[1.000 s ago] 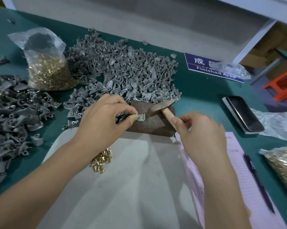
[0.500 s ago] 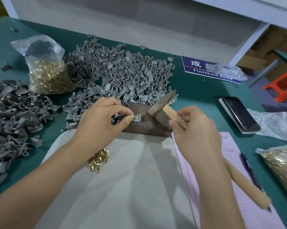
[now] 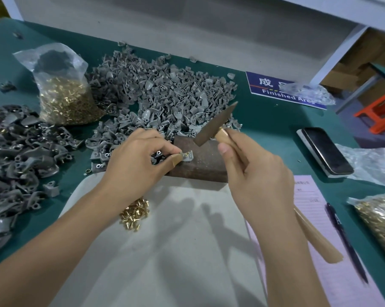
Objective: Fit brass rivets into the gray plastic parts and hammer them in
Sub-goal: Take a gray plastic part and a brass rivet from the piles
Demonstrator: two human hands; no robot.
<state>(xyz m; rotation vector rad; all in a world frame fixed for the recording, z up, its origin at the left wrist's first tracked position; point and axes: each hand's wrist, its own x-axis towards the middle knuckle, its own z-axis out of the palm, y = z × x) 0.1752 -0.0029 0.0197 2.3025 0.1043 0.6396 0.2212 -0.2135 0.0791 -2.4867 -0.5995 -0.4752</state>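
Note:
My left hand (image 3: 134, 165) pinches a small gray plastic part (image 3: 188, 156) with a brass rivet (image 3: 186, 154) standing in it, holding it down on a rusty metal block (image 3: 202, 165). The hammer (image 3: 215, 125) is gripped by its wooden handle in my right hand (image 3: 253, 173), with its rusty head raised and tilted above the block, to the right of the part. Loose brass rivets (image 3: 135, 212) lie in a small heap under my left wrist. A big pile of gray parts (image 3: 160, 91) spreads behind the block.
A second heap of gray parts (image 3: 14, 156) fills the left. One bag of rivets (image 3: 63, 94) stands at back left, another bag (image 3: 379, 220) lies at the right edge. A phone (image 3: 326, 151), pen (image 3: 346, 240), pink paper (image 3: 315, 218) and blue sign (image 3: 282, 89) are on the right.
The hammer head has risen off the block and tilted up higher. My left hand keeps the part pinned in the same spot.

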